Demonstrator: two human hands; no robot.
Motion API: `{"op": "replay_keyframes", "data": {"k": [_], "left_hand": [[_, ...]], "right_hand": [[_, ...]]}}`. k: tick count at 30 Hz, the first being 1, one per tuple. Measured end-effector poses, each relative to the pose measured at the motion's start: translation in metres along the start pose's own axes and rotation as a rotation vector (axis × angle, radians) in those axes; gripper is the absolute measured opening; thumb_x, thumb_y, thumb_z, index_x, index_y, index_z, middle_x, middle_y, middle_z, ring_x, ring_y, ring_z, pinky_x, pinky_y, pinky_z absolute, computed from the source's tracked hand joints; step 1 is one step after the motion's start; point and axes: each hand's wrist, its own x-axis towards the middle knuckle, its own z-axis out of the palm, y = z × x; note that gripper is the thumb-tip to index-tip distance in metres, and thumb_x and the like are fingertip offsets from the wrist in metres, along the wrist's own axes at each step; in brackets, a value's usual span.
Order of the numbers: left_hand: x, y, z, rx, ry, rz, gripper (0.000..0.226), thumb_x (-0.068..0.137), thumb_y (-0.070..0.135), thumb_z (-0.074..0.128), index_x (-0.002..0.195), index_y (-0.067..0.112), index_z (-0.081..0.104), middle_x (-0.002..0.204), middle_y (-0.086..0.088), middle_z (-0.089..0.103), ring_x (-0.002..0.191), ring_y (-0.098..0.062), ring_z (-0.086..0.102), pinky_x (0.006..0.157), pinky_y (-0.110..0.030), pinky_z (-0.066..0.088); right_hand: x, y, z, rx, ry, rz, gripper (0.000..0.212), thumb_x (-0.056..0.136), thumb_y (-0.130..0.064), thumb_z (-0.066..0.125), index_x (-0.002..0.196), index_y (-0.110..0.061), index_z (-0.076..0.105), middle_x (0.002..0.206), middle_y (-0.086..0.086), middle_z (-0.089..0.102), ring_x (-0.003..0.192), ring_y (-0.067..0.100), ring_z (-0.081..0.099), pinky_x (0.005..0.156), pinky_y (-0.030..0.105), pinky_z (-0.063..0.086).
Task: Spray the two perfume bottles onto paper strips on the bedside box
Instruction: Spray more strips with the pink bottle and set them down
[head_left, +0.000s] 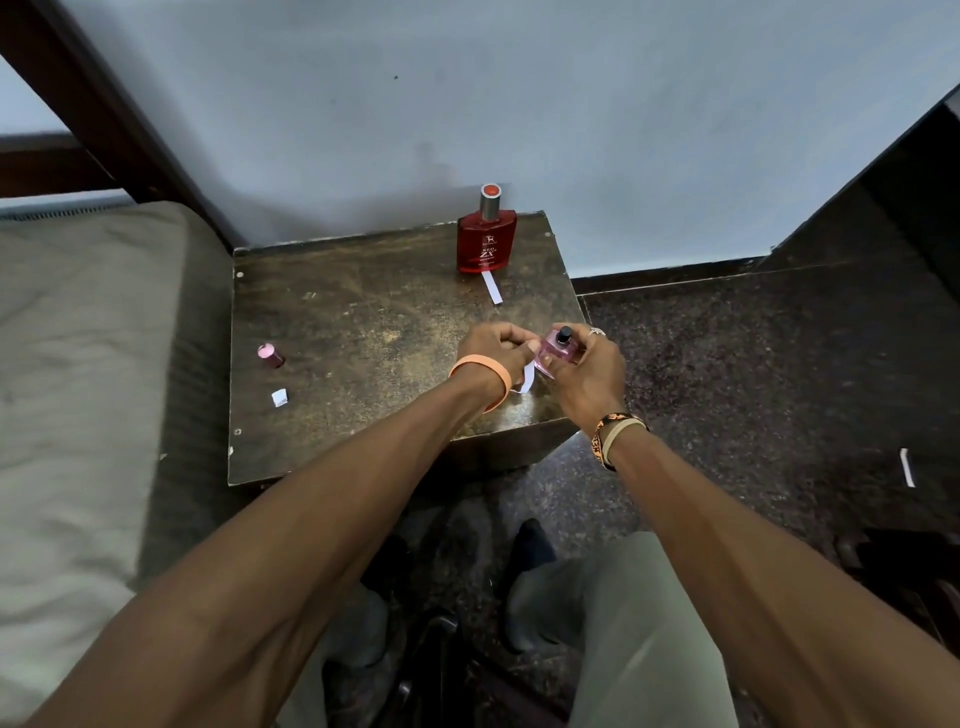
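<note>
1. At the near right corner of the bedside box, my right hand grips the pink bottle upright, nozzle bare.
2. My left hand pinches a paper strip just left of it. The strip hangs down, lower than the nozzle.
3. Count: two bottles, with the red bottle capped at the back; three strips: held, second strip before the red, floor strip; one pink cap.
</note>
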Motion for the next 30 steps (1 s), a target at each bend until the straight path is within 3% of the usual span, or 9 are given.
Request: {"op": "replay_keyframes", "data": {"k": [6,9,13,15,21,25,30], "left_hand": [[0.000,-0.003,-0.001,0.012,-0.002,-0.005,0.005,0.087,0.012,0.067,0.082,0.012,0.069,0.088,-0.015,0.071,0.085,-0.033,0.070,0.072,-0.050,0.059],[-0.003,-0.003,-0.004,0.013,0.017,-0.008,0.012,0.086,0.013,0.068,0.075,0.018,0.067,0.083,-0.009,0.070,0.083,-0.031,0.069,0.071,-0.049,0.060],[-0.011,0.000,-0.018,-0.015,0.021,-0.001,0.009,0.087,0.013,0.067,0.079,0.016,0.068,0.093,-0.014,0.072,0.091,-0.032,0.069,0.077,-0.049,0.058],[-0.016,0.005,-0.029,-0.036,0.029,0.006,0.009,0.088,0.011,0.065,0.080,0.014,0.067,0.095,-0.017,0.072,0.090,-0.033,0.069,0.078,-0.052,0.058],[-0.036,0.018,-0.076,-0.114,0.076,0.027,0.014,0.090,0.011,0.062,0.078,0.017,0.064,0.085,-0.008,0.073,0.088,-0.028,0.071,0.078,-0.049,0.058],[-0.050,0.019,-0.114,-0.222,0.125,0.024,0.012,0.092,0.008,0.059,0.081,0.011,0.062,0.083,-0.013,0.071,0.077,-0.025,0.070,0.078,-0.047,0.059],[-0.064,0.010,-0.173,-0.287,0.233,0.028,0.006,0.093,0.008,0.059,0.090,0.005,0.063,0.089,-0.018,0.070,0.077,-0.027,0.070,0.067,-0.035,0.060]], "right_hand": [[0.000,0.000,0.001,0.004,0.001,0.010,0.028,0.080,-0.013,0.080,0.097,-0.030,0.066,0.084,-0.015,0.063,0.081,0.005,0.063,0.078,0.030,0.058],[-0.002,-0.001,-0.001,-0.021,0.000,0.013,0.030,0.080,-0.013,0.080,0.104,-0.026,0.067,0.092,-0.010,0.067,0.085,0.008,0.064,0.077,0.025,0.056],[-0.006,-0.007,-0.008,-0.045,-0.009,0.039,0.064,0.076,-0.009,0.082,0.134,-0.016,0.055,0.124,0.004,0.063,0.112,0.020,0.061,0.092,0.029,0.051],[-0.009,-0.013,-0.013,-0.059,0.027,0.011,0.071,0.074,-0.014,0.083,0.138,-0.015,0.052,0.132,0.007,0.059,0.118,0.021,0.058,0.096,0.031,0.051],[-0.033,-0.049,-0.014,-0.175,0.170,-0.184,0.058,0.077,-0.028,0.073,0.131,-0.021,0.055,0.135,0.005,0.051,0.124,0.024,0.050,0.104,0.050,0.043],[-0.051,-0.080,0.006,-0.189,0.166,-0.296,0.049,0.079,-0.029,0.072,0.126,-0.025,0.059,0.132,0.003,0.051,0.124,0.023,0.047,0.106,0.047,0.030],[-0.070,-0.114,0.040,-0.201,0.062,-0.397,0.043,0.081,-0.024,0.069,0.124,-0.023,0.062,0.130,0.004,0.055,0.118,0.024,0.052,0.103,0.049,0.039]]}}
